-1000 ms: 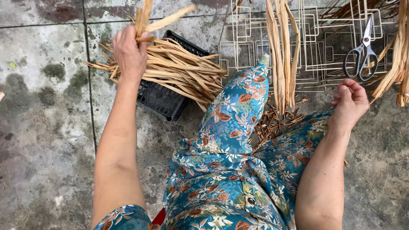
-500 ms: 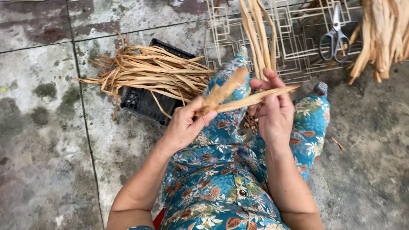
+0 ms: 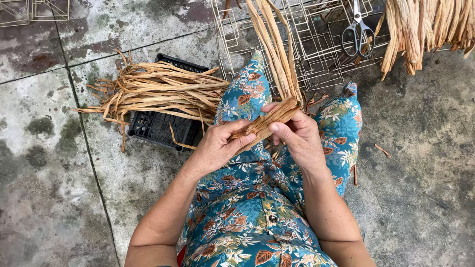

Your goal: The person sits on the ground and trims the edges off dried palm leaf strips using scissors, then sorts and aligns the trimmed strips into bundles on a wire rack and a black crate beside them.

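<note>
The person is sitting over the concrete floor (image 3: pixel 420 198) in a blue floral garment (image 3: pixel 247 207), and both hands are working one folded dried leaf strip (image 3: pixel 264 123) just above the lap, at the centre of the view. The left hand (image 3: pixel 217 146) is pinching the strip's lower end, its grip closed around the tan fibre, while the right hand (image 3: pixel 299 138) is clasping the upper part, thumb pressing across it. My reading is that the strip is being flattened or folded between the two hands; a further move would call for both hands keeping tension on the fibre so it does not spring apart.

A tall bunch of upright strips (image 3: pixel 277 54) is rising toward 12 o'clock, just beyond the hands. At 10 o'clock a loose pile of dried strips (image 3: pixel 158 91) is lying across a black plastic crate (image 3: pixel 158 126). White wire frames (image 3: pixel 316 54) are spreading over the floor at 1 o'clock, with scissors (image 3: pixel 357 32) resting on them, and another hanging bundle (image 3: pixel 420 29) is showing at 2 o'clock. No packages, labels or signs are showing anywhere
</note>
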A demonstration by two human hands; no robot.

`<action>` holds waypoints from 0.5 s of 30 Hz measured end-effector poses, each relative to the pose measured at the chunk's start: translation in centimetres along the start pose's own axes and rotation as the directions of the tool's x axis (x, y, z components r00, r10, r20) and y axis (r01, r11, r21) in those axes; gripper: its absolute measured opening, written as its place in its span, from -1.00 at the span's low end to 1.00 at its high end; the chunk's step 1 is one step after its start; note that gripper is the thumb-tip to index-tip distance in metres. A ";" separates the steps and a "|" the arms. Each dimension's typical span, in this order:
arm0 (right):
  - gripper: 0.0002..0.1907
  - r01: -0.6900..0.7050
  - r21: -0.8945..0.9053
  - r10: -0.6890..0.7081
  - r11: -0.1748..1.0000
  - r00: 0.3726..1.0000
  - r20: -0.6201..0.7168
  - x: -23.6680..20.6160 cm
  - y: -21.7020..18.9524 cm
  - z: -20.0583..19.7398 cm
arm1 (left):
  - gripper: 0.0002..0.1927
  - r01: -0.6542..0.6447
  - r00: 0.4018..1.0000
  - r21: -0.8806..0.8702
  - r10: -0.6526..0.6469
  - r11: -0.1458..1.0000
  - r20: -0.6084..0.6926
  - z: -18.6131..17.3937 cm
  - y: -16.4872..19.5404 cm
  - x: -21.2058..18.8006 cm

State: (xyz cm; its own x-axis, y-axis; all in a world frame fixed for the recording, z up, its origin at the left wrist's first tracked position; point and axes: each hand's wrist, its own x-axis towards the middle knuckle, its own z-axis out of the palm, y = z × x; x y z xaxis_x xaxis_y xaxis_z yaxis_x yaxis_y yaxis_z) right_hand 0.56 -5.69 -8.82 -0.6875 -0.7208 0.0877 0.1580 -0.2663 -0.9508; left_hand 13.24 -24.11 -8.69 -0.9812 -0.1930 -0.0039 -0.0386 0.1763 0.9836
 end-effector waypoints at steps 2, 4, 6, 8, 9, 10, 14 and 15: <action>-0.81 0.001 -0.003 -0.001 1.000 1.000 0.005 0.0 -0.1 0.1 | -0.69 0.059 0.998 -0.041 -0.057 0.997 0.040 0.1 -0.2 0.2; -0.79 -0.012 -0.041 0.012 0.999 1.000 0.002 -0.1 -0.2 0.2 | -0.66 0.096 0.995 0.020 -0.096 0.995 0.008 0.0 -0.3 0.3; -0.80 -0.020 -0.096 0.020 0.995 1.000 0.003 -0.2 -0.4 0.4 | -0.65 0.034 0.999 0.020 -0.033 0.999 -0.025 0.0 -0.3 0.6; -0.83 -0.026 -0.167 0.028 0.986 1.000 0.010 -0.2 -0.7 0.6 | -0.64 -0.129 0.990 -0.037 0.126 0.991 -0.069 0.1 -0.2 0.9; -0.83 -0.005 -0.201 0.010 0.980 1.000 0.028 -0.3 -0.8 0.8 | -0.62 -0.100 0.994 -0.080 0.096 0.992 -0.049 0.2 0.0 1.0; -0.83 0.018 -0.235 -0.008 0.972 0.999 0.047 -0.3 -0.8 1.0 | -0.60 -0.071 0.997 -0.122 0.068 0.990 -0.027 0.3 0.2 1.2; -0.88 0.134 -0.324 -0.105 0.936 0.989 0.105 -0.3 -0.9 1.3 | -0.54 -0.209 0.977 -0.090 0.211 0.974 0.013 0.9 1.5 1.4; -0.88 0.097 -0.312 -0.071 0.945 0.993 0.094 -0.3 -0.8 1.3 | -0.47 -0.147 0.988 -0.095 0.151 0.985 0.036 1.0 1.9 1.4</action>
State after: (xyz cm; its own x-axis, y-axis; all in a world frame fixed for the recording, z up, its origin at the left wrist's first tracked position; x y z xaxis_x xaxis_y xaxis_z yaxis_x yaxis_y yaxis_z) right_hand 1.60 -6.10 -7.70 -0.6272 -0.7571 0.1827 -0.1391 -0.1220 -0.9827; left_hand 11.61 -23.13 -7.03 -0.9819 -0.1295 0.1380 0.1241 0.1100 0.9862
